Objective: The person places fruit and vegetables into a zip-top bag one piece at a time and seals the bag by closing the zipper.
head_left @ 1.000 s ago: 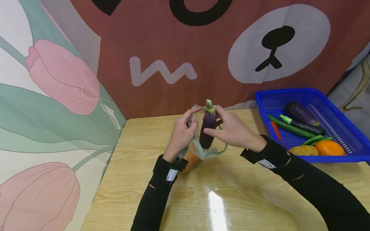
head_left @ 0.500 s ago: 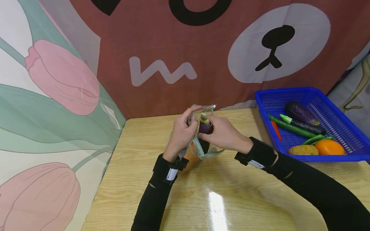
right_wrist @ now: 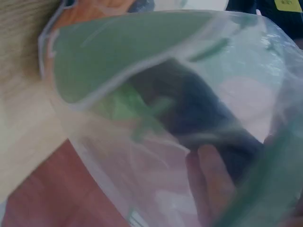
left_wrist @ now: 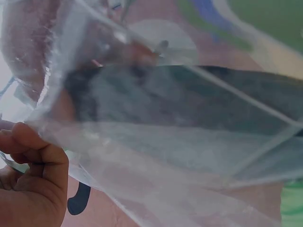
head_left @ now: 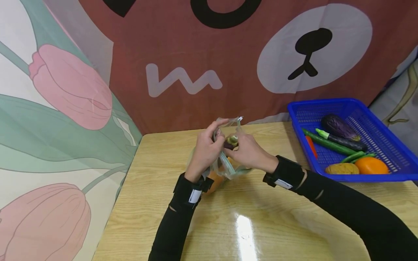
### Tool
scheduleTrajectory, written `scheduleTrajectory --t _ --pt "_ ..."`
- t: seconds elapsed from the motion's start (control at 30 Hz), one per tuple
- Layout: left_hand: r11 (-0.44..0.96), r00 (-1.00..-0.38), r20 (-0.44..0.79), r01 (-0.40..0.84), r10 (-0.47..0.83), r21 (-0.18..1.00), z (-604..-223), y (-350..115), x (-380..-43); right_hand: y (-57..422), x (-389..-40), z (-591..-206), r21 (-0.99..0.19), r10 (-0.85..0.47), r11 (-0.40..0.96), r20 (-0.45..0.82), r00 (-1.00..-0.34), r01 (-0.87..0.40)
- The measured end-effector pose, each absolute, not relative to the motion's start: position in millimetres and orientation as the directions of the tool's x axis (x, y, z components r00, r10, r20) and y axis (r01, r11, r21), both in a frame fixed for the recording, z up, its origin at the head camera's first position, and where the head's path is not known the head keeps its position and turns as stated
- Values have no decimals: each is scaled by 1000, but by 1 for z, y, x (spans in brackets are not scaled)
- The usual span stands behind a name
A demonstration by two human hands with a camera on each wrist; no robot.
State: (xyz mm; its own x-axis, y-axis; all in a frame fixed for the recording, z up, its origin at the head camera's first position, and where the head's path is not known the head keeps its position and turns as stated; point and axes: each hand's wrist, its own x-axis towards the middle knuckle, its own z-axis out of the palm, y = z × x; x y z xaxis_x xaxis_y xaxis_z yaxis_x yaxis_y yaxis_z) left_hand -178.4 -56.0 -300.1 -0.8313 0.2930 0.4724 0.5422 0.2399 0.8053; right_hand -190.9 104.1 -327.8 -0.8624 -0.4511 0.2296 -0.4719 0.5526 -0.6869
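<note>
A clear zip bag (head_left: 230, 168) with a pale green seal stands mouth up on the table between both hands. My left hand (head_left: 206, 150) pinches the left side of its mouth. My right hand (head_left: 252, 151) reaches into the opening and holds an eggplant (head_left: 231, 141) near its green stem end, which points up. Through the plastic in the left wrist view, the eggplant's dark body (left_wrist: 184, 104) lies inside the bag. Fingers (right_wrist: 215, 172) show against the dark eggplant in the right wrist view. Something orange (head_left: 214, 181) sits low in the bag, partly behind my left wrist.
To the right, a blue basket (head_left: 400, 177) holds a purple vegetable (head_left: 339, 127), a slim dark eggplant (head_left: 348, 143), a cucumber (head_left: 328, 142), a potato (head_left: 342, 169), an orange (head_left: 372, 166) and more. The wooden table (head_left: 156, 203) meets a printed curtain (head_left: 183, 112) at the back.
The eggplant has gone down from above the bag's mouth until only its stem end shows there. My right hand followed it down and left; my left hand stayed put.
</note>
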Motion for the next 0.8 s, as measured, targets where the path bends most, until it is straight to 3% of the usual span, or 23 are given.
scheduleTrajectory --t 0.23,0.47,0.7,0.8 --pt "224 -813 494 567 309 793 -285 -52 -169 100 -197 -338 -741 -533 525 98 -841 -419" --pt "226 -785 533 608 315 762 -287 -51 -169 96 -204 -355 -697 -698 478 68 -713 -535" --pt "226 -782 534 611 322 759 -287 -51 -169 97 -205 -353 -755 -830 355 17 -557 -551" --pt "223 -786 528 605 322 764 -287 -52 -169 100 -206 -348 -762 -846 346 0 -534 -548"
